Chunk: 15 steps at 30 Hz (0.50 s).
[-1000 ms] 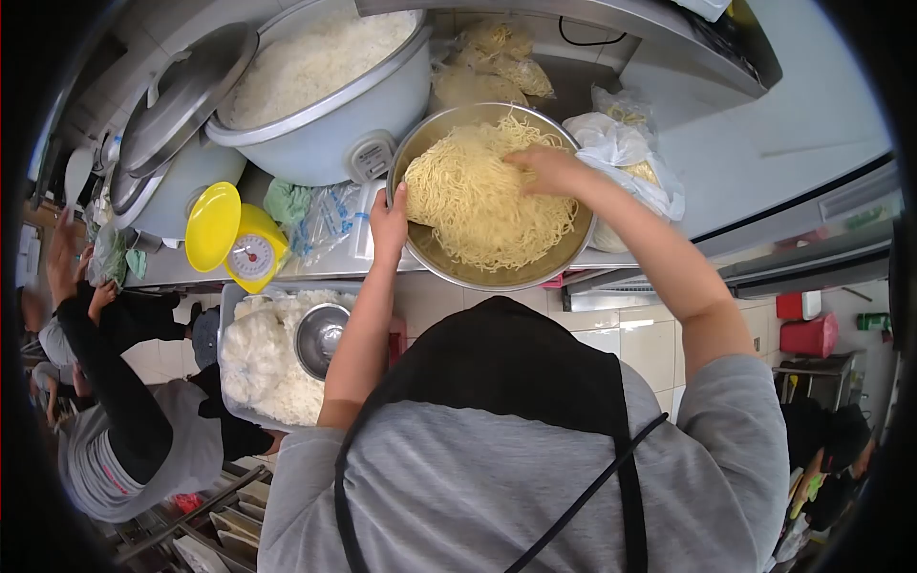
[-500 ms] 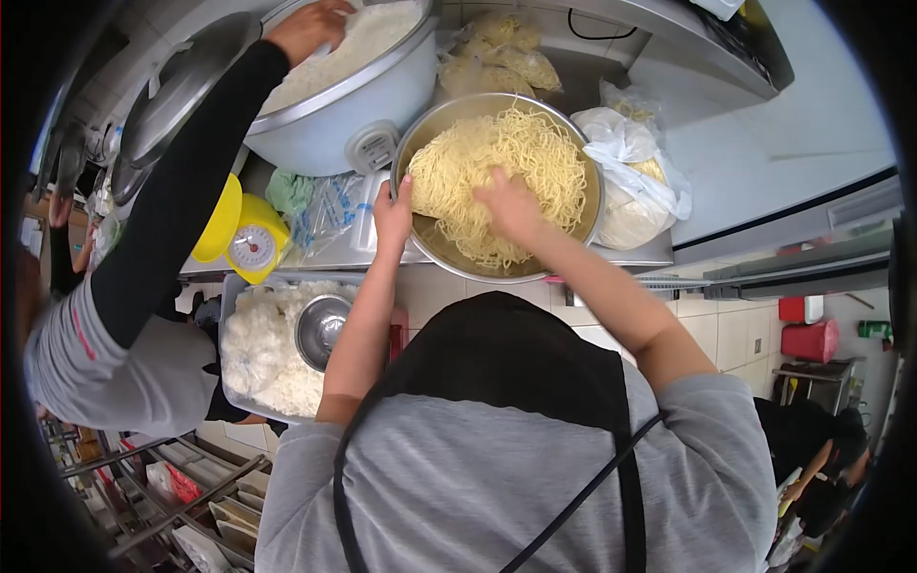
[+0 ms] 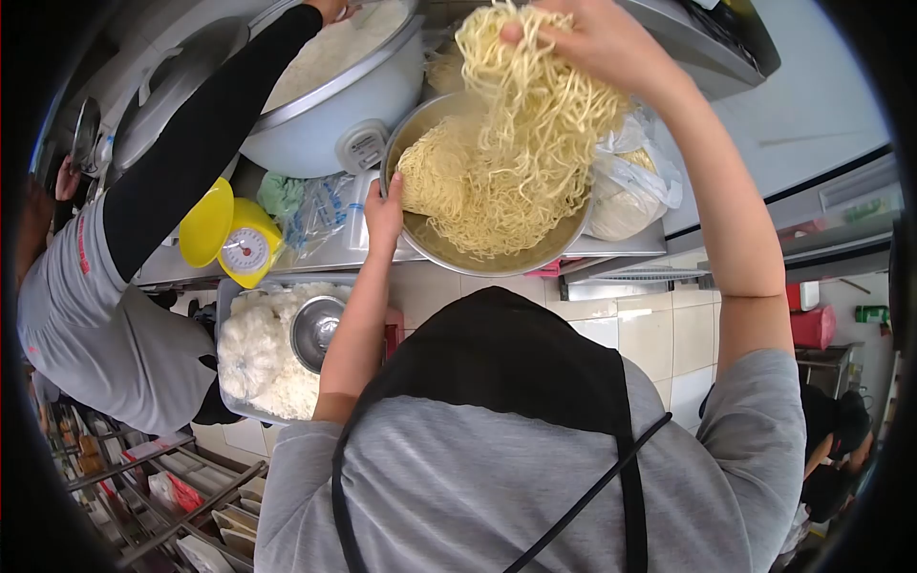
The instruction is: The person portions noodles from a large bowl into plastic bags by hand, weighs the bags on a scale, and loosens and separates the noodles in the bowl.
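Yellow noodles [image 3: 447,177] lie heaped in the steel bowl [image 3: 427,239], and a thick bunch hangs above it from the right hand [image 3: 585,43], whose fingers are closed around the strands. The left hand [image 3: 384,218] grips the bowl's left rim. The step looks like lifting and loosening; the next move seems to call for a slackened right grip over the bowl, with the rim steadied.

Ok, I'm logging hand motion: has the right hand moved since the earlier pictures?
Yes, the right hand rose in view, from noodles in the bowl to higher than the label on the rice cooker.
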Tool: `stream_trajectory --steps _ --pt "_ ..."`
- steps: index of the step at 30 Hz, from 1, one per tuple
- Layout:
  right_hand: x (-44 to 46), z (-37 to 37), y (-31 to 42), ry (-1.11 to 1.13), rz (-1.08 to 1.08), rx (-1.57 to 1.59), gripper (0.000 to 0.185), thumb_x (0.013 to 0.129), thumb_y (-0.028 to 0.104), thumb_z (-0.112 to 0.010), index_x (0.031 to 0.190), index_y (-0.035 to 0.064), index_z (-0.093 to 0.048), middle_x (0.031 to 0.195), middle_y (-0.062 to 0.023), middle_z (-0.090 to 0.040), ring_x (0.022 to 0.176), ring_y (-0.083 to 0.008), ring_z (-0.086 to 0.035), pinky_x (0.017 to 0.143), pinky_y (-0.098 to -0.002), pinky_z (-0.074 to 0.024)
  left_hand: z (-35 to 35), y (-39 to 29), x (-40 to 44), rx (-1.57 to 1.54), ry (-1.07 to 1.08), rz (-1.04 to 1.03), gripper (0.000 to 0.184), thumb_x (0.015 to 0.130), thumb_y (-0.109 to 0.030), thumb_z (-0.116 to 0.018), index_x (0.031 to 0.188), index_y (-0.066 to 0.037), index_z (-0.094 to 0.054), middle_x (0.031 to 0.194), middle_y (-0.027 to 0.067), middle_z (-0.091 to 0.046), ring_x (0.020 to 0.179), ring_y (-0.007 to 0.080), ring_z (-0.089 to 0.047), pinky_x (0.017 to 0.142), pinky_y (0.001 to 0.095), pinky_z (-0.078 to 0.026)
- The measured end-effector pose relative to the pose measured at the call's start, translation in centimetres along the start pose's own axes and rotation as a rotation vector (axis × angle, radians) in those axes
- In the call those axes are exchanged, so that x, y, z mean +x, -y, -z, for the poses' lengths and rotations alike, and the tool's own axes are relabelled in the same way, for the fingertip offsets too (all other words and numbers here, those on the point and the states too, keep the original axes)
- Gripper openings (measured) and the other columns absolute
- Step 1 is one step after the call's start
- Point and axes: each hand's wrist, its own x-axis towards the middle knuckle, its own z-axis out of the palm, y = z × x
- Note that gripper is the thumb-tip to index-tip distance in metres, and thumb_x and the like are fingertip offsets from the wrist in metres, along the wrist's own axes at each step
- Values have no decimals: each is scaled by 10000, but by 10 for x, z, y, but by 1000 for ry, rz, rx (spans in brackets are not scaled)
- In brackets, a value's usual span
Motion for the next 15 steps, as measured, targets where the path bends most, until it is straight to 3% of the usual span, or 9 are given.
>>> stream_trajectory --steps 2,3,5,6,9,10,13,15 --pt "10 -7 -19 -305 0 39 304 641 39 -556 940 23 -606 905 -172 -608 859 -298 -578 744 -337 -454 -1 -2 -1 -50 1 -2 362 851 -338 -559 963 6 -565 863 82 -606 784 120 -525 718 256 -417" --pt "15 -11 -30 -305 1 38 304 641 39 -556 940 23 -606 905 -172 -608 859 -298 -578 744 -337 -454 -2 -2 -2 -51 0 -3 362 851 -338 -559 963 6 -565 863 82 -606 784 120 -525 718 256 -417" --pt "19 -17 -48 -206 344 -71 287 648 31 -553 926 20 -623 858 -163 -605 826 -288 -580 730 -332 -455 -1 -3 -2 -36 -6 13 358 853 -333 -556 963 8 -560 871 81 -604 781 117 -524 717 256 -418" --pt "12 -7 -26 -202 109 -16 256 643 26 -563 887 23 -639 827 -147 -604 800 -266 -580 721 -323 -454 -1 -1 0 -35 -7 11 358 853 -333 -556 963 8 -560 871 81 -604 781 117 -524 717 256 -418" --pt "15 14 -24 -254 75 219 204 633 19 -576 822 33 -653 811 -133 -606 789 -249 -580 716 -322 -455 -1 6 3 -25 5 4 360 858 -329 -549 970 13 -555 876 85 -602 786 121 -527 722 258 -418" --pt "18 7 -30 -322 189 109 189 621 8 -583 791 41 -656 788 -113 -604 774 -222 -578 711 -315 -453 -2 6 2 -35 -12 0 372 851 -340 -553 957 17 -562 859 106 -612 775 140 -544 720 270 -425" --pt "21 -10 -33 -208 150 30 188 617 7 -587 788 42 -655 776 -99 -601 766 -206 -574 709 -304 -449 -1 6 3 -21 -27 -17 386 844 -353 -557 943 20 -567 839 126 -622 764 157 -561 719 282 -432" --pt "16 2 -30 -271 159 29 188 615 12 -590 791 32 -652 772 -93 -599 766 -194 -571 713 -294 -444 -1 7 4 -2 -25 -20 386 843 -353 -557 943 20 -567 837 125 -622 764 156 -561 719 282 -432"
